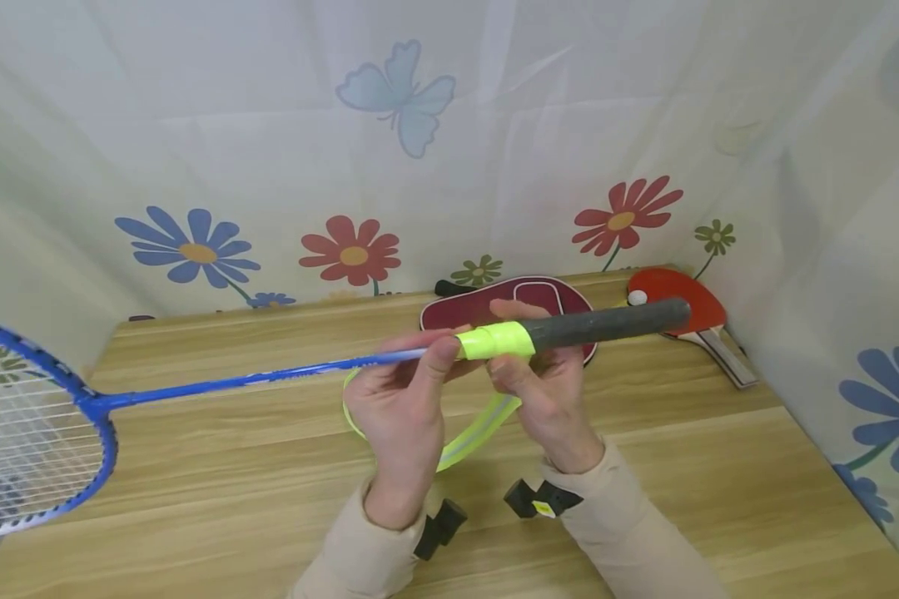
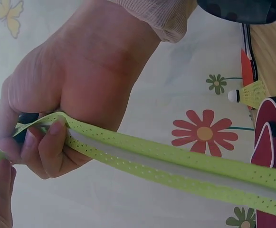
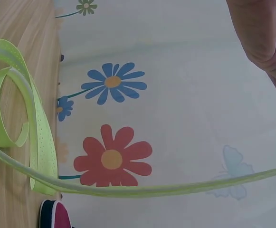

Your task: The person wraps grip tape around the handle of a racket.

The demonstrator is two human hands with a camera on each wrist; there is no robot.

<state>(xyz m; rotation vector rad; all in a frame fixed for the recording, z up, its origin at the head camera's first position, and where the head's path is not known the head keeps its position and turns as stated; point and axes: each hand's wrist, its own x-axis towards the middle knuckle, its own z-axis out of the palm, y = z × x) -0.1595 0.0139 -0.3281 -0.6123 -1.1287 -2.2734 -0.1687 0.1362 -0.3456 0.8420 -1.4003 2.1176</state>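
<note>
A blue badminton racket (image 1: 225, 384) is held level above the table, its strung head to the left and its black handle (image 1: 614, 324) to the right. My left hand (image 1: 400, 408) pinches it where the shaft meets the handle. Neon yellow-green overgrip tape (image 1: 494, 340) is wrapped around the handle's front end. My right hand (image 1: 550, 403) is at the wrapped part, its thumb against it. In the left wrist view, the right hand's (image 2: 90, 80) curled fingers hold the perforated tape strip (image 2: 176, 166). The loose strip (image 3: 128, 191) runs down to loops on the table.
At the back lies a maroon paddle case (image 1: 464, 309) with white piping. A red table tennis paddle (image 1: 682, 304) leans in the right back corner beside a yellow shuttlecock (image 2: 252, 94) with a white tip. Flower-printed curtains (image 1: 449, 191) stand behind the wooden table (image 1: 217, 474).
</note>
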